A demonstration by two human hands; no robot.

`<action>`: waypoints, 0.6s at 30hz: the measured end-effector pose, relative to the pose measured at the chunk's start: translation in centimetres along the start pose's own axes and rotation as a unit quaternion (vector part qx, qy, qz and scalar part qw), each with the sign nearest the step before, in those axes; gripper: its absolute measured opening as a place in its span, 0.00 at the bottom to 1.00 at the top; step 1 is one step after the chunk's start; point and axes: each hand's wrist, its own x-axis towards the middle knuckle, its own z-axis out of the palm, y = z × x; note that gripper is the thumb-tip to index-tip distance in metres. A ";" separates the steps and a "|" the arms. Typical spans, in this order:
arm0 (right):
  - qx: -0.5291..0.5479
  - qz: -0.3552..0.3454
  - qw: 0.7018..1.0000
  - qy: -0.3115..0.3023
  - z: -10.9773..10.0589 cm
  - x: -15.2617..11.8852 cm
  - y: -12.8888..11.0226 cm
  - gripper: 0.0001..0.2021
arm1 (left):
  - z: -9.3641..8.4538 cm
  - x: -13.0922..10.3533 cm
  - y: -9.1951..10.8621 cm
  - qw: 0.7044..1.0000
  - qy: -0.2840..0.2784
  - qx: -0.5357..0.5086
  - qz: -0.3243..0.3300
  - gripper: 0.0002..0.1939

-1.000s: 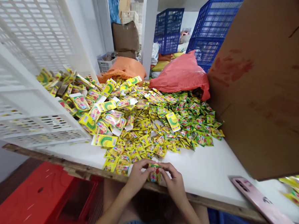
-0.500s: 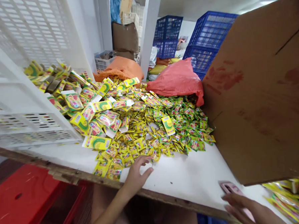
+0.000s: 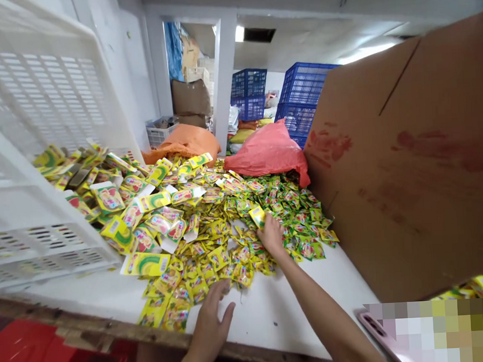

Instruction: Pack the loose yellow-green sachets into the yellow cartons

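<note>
My right hand point(image 3: 272, 234) reaches over the pile and has its fingers closed on a small yellow carton point(image 3: 256, 216), whose far end shows beyond the fingertips. My left hand point(image 3: 213, 316) rests near the table's front edge, thumb and fingers apart, with nothing in it. Just beyond it lie loose yellow sachets point(image 3: 196, 286). Green sachets point(image 3: 304, 221) spread to the right of my right hand. On the left, yellow cartons point(image 3: 148, 264) with banana and watermelon pictures lie heaped, several with white flaps open.
A white plastic crate point(image 3: 77, 211) on its side holds more cartons. An orange sack point(image 3: 188, 140) and a red sack point(image 3: 264, 150) lie at the back. A big cardboard box point(image 3: 407, 183) bounds the right side. A pink phone point(image 3: 372, 325) lies front right, beside a pixelated patch.
My right hand has moved from beside the phone up and left to the carton on the pile and closed on it. My left hand stays by the sachets. The view has tilted upward.
</note>
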 end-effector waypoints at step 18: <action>0.002 0.043 0.995 -0.087 -5.6 -1.3 13.5 0.17 | -0.2 0.5 0.4 0.989 0.024 -0.094 -0.109 0.13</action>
